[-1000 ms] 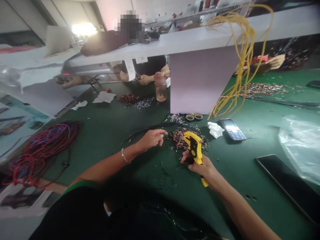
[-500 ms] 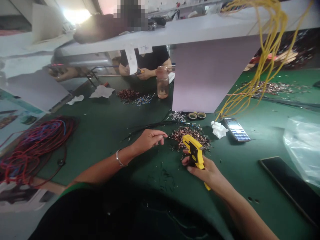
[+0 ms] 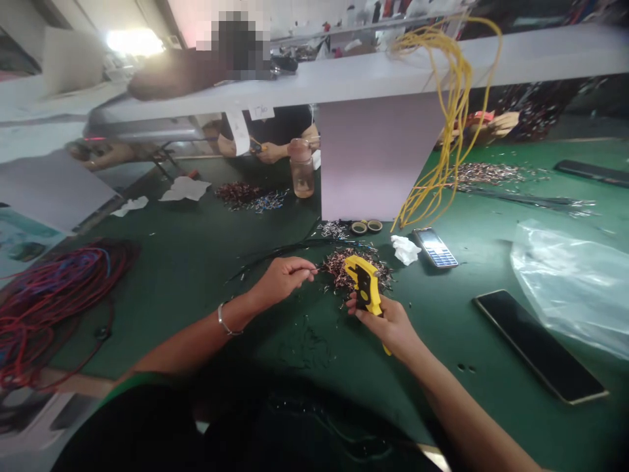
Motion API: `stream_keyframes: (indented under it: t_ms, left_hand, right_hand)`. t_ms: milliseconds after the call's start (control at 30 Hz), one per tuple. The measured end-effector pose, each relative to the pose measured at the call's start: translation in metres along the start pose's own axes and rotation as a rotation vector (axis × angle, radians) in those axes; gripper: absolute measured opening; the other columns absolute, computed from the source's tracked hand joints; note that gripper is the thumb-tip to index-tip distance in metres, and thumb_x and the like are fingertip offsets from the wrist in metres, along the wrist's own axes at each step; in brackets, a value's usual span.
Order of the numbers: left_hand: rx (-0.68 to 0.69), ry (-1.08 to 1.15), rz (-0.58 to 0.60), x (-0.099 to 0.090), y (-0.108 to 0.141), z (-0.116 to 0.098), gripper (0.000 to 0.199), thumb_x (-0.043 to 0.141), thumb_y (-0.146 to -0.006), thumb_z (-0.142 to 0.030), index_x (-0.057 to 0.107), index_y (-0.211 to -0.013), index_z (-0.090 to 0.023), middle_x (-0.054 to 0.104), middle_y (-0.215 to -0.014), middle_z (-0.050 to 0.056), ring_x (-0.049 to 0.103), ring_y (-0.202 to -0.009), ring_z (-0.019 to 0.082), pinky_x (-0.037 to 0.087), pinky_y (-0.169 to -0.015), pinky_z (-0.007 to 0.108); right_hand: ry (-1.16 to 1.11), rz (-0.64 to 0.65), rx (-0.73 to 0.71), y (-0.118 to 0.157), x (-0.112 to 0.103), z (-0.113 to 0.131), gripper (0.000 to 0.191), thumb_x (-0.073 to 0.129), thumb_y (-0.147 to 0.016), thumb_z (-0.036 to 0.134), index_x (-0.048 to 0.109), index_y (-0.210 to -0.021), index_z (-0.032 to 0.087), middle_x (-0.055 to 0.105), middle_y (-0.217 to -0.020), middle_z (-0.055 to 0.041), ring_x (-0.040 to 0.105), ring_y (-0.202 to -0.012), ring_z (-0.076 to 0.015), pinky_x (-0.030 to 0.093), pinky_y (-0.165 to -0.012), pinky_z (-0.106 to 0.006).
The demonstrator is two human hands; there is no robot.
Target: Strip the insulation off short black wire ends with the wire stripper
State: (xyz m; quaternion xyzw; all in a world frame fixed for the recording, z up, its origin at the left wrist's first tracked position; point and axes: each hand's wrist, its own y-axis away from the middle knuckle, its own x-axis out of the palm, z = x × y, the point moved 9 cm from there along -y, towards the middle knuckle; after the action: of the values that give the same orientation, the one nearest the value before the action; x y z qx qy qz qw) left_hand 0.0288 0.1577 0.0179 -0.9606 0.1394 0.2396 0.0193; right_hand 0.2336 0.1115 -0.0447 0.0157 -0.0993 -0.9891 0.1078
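Observation:
My left hand [image 3: 287, 280], with a silver bangle at the wrist, pinches a thin dark wire [image 3: 317, 269] whose tip points right; most of it is hidden by the fingers. Closed around the handle of a yellow and black wire stripper [image 3: 364, 286] is my right hand [image 3: 386, 321]. The stripper's head lies over the near side of a pile of small copper-coloured terminals [image 3: 339, 265]. Stripper and wire tip are apart. Behind the pile, a bundle of dark wires [image 3: 280, 250] stretches along the green table [image 3: 196, 262].
Two tape rolls [image 3: 366, 227], crumpled tissue [image 3: 405, 250] and a keypad phone [image 3: 436, 248] lie behind the pile. A black smartphone [image 3: 540, 344] and plastic bag [image 3: 574, 282] are right; coiled red wires [image 3: 63, 288] left. Yellow wires [image 3: 455, 118] hang from the shelf [image 3: 363, 80]. Co-workers sit opposite.
The view has swung right, so the scene sits further left. Against the pile, my left hand has shifted slightly right, narrowing its distance to the wire stripper. Both hands keep their holds.

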Motion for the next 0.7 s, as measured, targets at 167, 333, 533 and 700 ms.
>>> stream_keyframes:
  t_ms: [167,333,533,700]
  left_hand:
    - [0.048,-0.028,0.009,0.004,-0.003,-0.007,0.026,0.052,-0.082,-0.029,0.072,-0.092,-0.014,0.072,-0.075,0.005,0.049,-0.052,0.008,0.041,-0.052,0.023]
    - [0.084,-0.101,0.0,0.004,-0.004,-0.014,0.028,0.053,-0.083,-0.03,0.074,-0.095,-0.014,0.063,-0.059,0.0,0.051,-0.056,0.01,0.041,-0.058,0.024]
    - [0.076,-0.123,-0.014,0.002,-0.005,-0.019,0.029,0.056,-0.082,-0.033,0.075,-0.092,-0.014,0.064,-0.061,0.001,0.05,-0.054,0.009,0.039,-0.055,0.024]
    - [0.146,-0.13,-0.015,-0.001,-0.005,-0.033,0.023,0.055,-0.082,-0.028,0.075,-0.087,-0.016,0.07,-0.068,0.003,0.057,-0.061,0.011,0.044,-0.061,0.024]
  right_hand:
    - [0.027,0.058,0.0,-0.001,0.002,0.003,0.03,0.069,-0.065,0.034,0.07,-0.089,0.016,0.075,-0.096,-0.0119,0.069,-0.089,-0.0289,0.052,-0.087,-0.047]
    - [0.025,0.09,0.0,0.0,0.008,0.005,0.033,0.067,-0.064,0.03,0.068,-0.094,0.016,0.074,-0.091,-0.0092,0.068,-0.088,-0.0278,0.052,-0.087,-0.046]
    - [-0.144,0.11,0.022,-0.004,0.004,0.004,0.034,0.065,-0.058,0.018,0.068,-0.092,0.016,0.074,-0.086,-0.006,0.066,-0.075,-0.021,0.053,-0.081,-0.04]
    - [-0.282,0.166,0.05,-0.003,0.005,-0.002,0.038,0.065,-0.057,0.011,0.07,-0.094,0.014,0.075,-0.083,-0.0063,0.068,-0.072,-0.0212,0.053,-0.077,-0.039]
